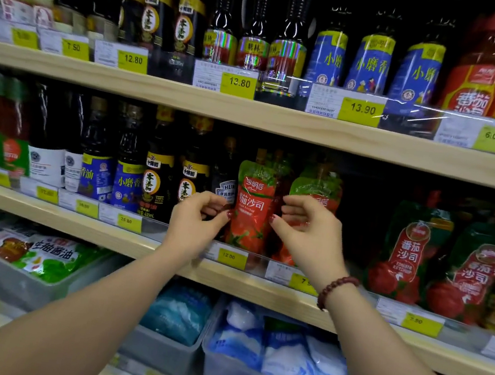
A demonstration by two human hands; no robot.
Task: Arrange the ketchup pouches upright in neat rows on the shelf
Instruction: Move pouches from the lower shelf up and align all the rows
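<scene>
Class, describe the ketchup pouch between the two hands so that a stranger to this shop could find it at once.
Find the middle wooden shelf. The ketchup pouch stands just right of the Heinz bottle, between the left hand and right hand. Unlike its half-hidden twin, its red front and green top show fully.

Your right wrist carries one bracelet (335, 290) of round, dark reddish-brown beads. Fingernails (229, 215) on your left hand (193, 224) and right hand (307, 227) are painted dark red. Both forearms (96, 302) are bare.
</scene>
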